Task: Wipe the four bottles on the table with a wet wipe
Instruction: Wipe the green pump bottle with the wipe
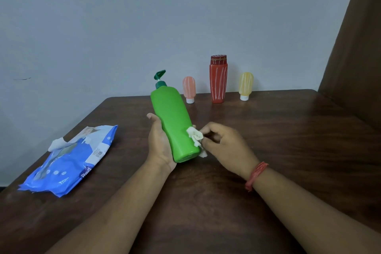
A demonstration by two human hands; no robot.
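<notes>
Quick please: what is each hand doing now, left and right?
Left hand: holds the green pump bottle, tilted.
Right hand: pinches a crumpled wet wipe against the bottle's lower side.

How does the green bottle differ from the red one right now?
The green bottle is tilted and held off the table by the left hand; the red bottle stands upright near the wall, untouched. Green has a pump top; red has a flat cap. Green is plain; red carries pale stripes. The right hand presses a wipe on green only. Both are tall bottles.
</notes>
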